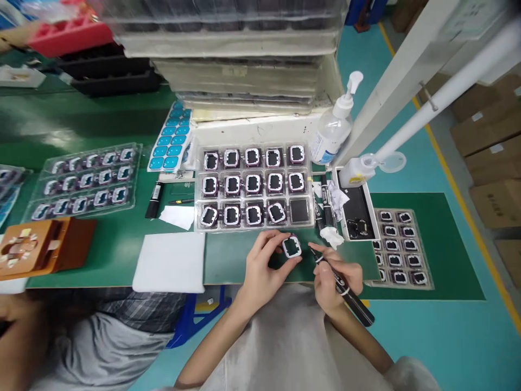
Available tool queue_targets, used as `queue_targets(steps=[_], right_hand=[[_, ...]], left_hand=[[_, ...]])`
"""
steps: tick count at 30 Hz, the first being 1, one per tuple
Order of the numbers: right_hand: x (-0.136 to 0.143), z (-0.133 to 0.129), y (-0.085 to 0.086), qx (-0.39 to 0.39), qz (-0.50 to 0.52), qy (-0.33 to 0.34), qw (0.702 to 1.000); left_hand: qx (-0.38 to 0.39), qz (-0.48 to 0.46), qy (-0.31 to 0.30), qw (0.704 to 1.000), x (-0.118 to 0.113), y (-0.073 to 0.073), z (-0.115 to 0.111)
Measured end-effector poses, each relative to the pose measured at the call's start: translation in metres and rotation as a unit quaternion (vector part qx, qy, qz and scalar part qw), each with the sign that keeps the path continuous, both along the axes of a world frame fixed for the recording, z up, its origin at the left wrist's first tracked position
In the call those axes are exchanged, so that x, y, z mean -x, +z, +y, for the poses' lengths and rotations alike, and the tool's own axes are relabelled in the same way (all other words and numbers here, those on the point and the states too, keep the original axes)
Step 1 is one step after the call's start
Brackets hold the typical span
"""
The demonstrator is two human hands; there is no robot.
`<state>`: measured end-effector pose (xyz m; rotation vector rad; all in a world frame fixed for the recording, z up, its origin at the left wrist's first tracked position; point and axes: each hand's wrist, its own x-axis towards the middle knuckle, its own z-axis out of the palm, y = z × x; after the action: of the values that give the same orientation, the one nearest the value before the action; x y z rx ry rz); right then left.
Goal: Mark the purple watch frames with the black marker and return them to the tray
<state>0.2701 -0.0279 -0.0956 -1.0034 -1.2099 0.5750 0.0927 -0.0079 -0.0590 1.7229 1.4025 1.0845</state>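
Between thumb and fingers, my left hand [264, 267] grips a small watch-case-like frame [292, 246], squarish with a white rim and dark middle, near the table's front edge. My right hand [334, 277] is closed around a black marker pen [345, 293]. The pen's tip points at the frame from the right, a small gap apart. Just beyond my hands lies a clear plastic tray [254, 228] holding rows of similar frames. Its front right compartment [300, 209] has no frame in it.
A pump bottle [331, 133] and a white box [374, 217] stand at the right. More markers [325, 201] and crumpled paper [337, 200] lie beside the tray. To the left are a white pad [170, 263], another tray [87, 179] and an orange fixture [36, 247], with a co-worker seated there.
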Motion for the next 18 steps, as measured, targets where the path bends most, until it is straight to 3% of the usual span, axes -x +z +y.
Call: queue_targets(steps=[4, 9, 14, 18], right_hand=[[0.003, 0.001, -0.011, -0.023, 0.077, -0.083, 0.993], [0.005, 0.004, -0.010, -0.017, 0.076, -0.067, 0.995], [0.004, 0.005, -0.007, -0.016, 0.087, -0.047, 0.995], [0.004, 0.005, -0.007, -0.008, 0.077, -0.042, 0.996]], left_hand=[[-0.102, 0.136, -0.024, 0.985, -0.003, 0.022, 0.043], [-0.102, 0.244, -0.101, 0.959, -0.015, 0.029, 0.088], [-0.097, 0.236, -0.087, 0.963, -0.020, 0.031, 0.087], [-0.120, 0.169, -0.066, 0.976, 0.009, 0.045, 0.084]])
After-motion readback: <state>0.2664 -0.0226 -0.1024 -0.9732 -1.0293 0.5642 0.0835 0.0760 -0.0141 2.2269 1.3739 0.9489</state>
